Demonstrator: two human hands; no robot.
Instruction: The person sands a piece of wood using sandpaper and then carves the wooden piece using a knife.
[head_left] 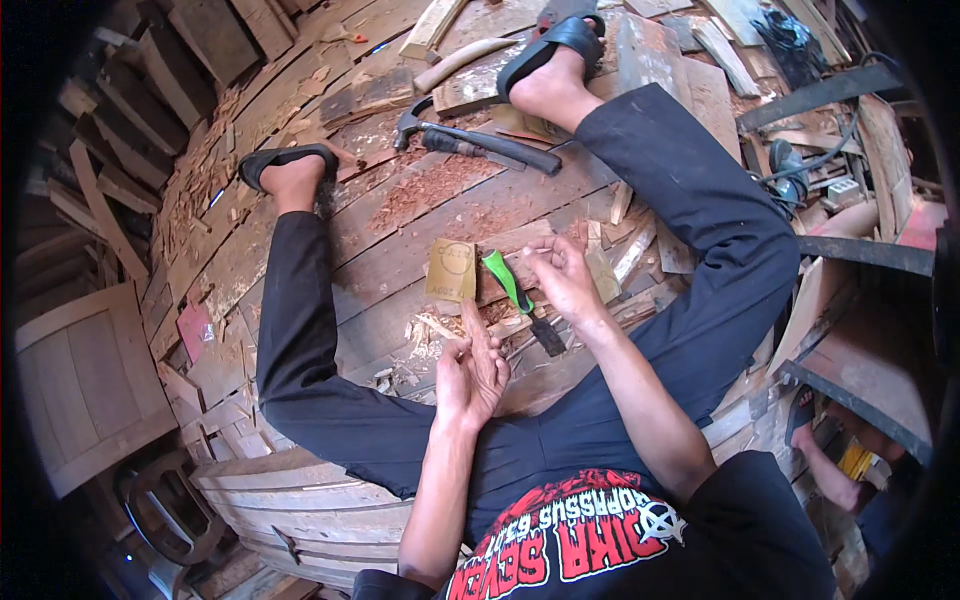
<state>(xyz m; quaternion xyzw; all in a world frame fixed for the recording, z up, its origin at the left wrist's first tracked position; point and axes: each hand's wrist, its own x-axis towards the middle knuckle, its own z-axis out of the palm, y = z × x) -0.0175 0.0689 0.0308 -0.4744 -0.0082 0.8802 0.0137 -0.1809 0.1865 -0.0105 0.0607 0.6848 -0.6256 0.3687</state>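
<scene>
My left hand (468, 385) is closed around a slim, pale reddish piece of wood (473, 322), its upper end sticking out past the fingers. To the right, my right hand (567, 284) is raised with thumb and fingers drawn together; whether anything small is between them I cannot make out. Just beyond the wood piece lies a tan sheet of sandpaper (452, 270) with marks on its back. Between the two hands, a tool with a bright green and black handle (507, 280) rests on the boards, its dark flat end (547, 337) toward me.
A claw hammer (480, 142) lies between my feet, beside a dark-handled tool (455, 145). Wood shavings (425, 195) cover the plank floor. Offcuts (640, 250) and a corded power tool (788, 170) sit at the right. A panelled wooden door (95, 385) is at left; another person's leg (830, 465) shows at right.
</scene>
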